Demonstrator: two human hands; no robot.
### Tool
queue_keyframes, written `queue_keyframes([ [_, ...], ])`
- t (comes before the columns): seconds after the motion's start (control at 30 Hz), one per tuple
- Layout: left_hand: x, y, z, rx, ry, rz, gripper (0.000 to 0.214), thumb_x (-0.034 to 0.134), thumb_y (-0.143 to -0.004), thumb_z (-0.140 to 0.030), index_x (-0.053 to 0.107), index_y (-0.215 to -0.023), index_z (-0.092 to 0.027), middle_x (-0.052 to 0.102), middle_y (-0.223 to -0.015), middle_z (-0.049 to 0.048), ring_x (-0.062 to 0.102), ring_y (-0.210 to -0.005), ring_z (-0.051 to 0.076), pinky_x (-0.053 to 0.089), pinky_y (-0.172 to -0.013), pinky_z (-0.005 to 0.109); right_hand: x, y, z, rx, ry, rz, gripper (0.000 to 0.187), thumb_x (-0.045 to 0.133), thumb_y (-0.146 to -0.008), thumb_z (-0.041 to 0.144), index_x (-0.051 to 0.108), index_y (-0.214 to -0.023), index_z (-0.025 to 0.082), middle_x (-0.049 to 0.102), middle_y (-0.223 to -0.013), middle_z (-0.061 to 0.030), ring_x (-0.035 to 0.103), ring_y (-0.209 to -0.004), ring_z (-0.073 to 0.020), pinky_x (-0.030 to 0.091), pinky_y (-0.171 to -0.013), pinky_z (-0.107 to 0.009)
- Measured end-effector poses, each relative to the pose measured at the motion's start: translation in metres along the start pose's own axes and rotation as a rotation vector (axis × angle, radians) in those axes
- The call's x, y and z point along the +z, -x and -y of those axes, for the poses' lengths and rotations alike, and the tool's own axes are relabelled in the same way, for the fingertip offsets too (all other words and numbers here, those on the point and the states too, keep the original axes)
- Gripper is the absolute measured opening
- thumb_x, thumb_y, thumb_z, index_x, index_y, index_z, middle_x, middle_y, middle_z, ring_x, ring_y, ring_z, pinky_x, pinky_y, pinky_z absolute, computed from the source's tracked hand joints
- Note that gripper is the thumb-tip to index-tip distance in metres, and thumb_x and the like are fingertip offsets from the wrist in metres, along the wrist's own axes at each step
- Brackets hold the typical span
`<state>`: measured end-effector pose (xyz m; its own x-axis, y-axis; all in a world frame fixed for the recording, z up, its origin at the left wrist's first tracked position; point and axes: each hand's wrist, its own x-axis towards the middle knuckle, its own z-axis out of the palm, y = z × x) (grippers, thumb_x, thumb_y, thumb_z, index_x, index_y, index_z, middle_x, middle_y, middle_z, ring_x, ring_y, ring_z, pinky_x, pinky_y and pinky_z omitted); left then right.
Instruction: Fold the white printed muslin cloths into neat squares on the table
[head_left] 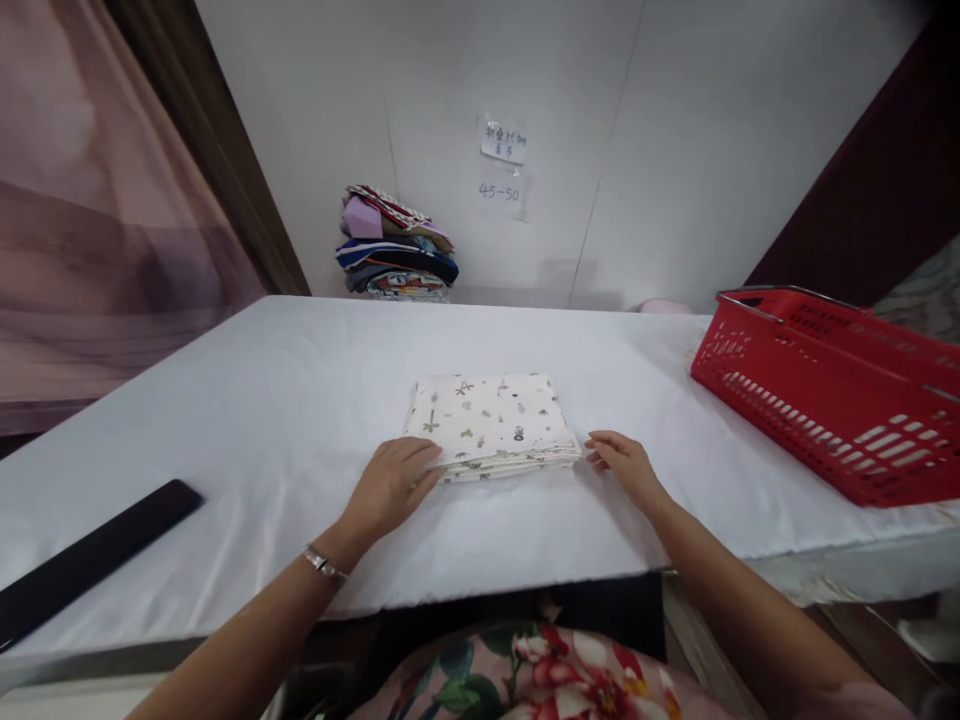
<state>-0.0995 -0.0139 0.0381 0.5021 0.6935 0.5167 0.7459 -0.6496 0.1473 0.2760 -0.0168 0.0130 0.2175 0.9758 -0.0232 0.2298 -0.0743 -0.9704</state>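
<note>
A neatly folded white cloth (491,412) with small printed plants and figures lies in the middle of the table, its stacked layers showing along the front edge. My left hand (391,487) touches its front left corner, fingers stretched out and thumb apart from them. Just off the cloth's right front corner is my right hand (624,466), its fingers loosely extended with nothing in them. A narrow gap seems to separate those fingertips from the cloth.
A white sheet covers the table (300,380). On the right stands a red plastic basket (817,400) with a metal handle. A long black flat object (97,550) lies at left. Folded clothes (397,245) are piled beyond the far edge, near paper notes (504,143) on the wall.
</note>
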Motion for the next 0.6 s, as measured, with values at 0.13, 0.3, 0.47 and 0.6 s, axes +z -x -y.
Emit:
queue_keyframes([
  [0.13,0.012,-0.026,-0.026,0.059,0.06,0.032,0.023,0.046,-0.088,-0.028,0.06,-0.105,-0.02,0.063,-0.104,0.0065,0.055,-0.099,0.021,0.043,-0.087,0.041,0.007,0.005,0.002,0.225,-0.067,0.08,0.022,0.056,-0.073,0.024,0.057,-0.094,0.017,0.067,-0.076,-0.0049,0.059,-0.051,-0.0117,0.049,-0.045,-0.024],
  [0.3,0.038,-0.07,-0.076,0.117,0.147,0.111,0.025,0.05,-0.087,-0.028,0.056,-0.11,-0.02,0.06,-0.109,0.0071,0.051,-0.103,0.022,0.041,-0.087,0.039,0.014,0.008,0.007,0.284,-0.059,0.21,0.013,0.053,-0.073,0.02,0.057,-0.085,0.016,0.066,-0.074,-0.0036,0.057,-0.047,-0.0099,0.045,-0.038,-0.02],
  [0.47,0.069,-0.1,-0.112,0.103,0.152,0.241,0.024,0.054,-0.084,-0.035,0.058,-0.101,-0.019,0.059,-0.102,0.0085,0.051,-0.097,0.023,0.041,-0.08,0.037,0.018,0.01,0.011,0.248,-0.09,0.17,0.011,0.053,-0.076,0.027,0.057,-0.08,0.017,0.064,-0.07,-0.0016,0.055,-0.043,-0.0093,0.039,-0.032,-0.018],
  [0.6,0.087,-0.108,-0.119,0.019,0.131,0.272,0.021,0.053,-0.084,-0.037,0.06,-0.091,-0.018,0.06,-0.092,0.0079,0.053,-0.09,0.023,0.041,-0.077,0.036,0.018,0.01,0.012,0.299,-0.135,0.171,0.023,0.051,-0.081,0.038,0.055,-0.076,0.016,0.064,-0.069,-0.0027,0.053,-0.041,-0.0089,0.036,-0.03,-0.018],
])
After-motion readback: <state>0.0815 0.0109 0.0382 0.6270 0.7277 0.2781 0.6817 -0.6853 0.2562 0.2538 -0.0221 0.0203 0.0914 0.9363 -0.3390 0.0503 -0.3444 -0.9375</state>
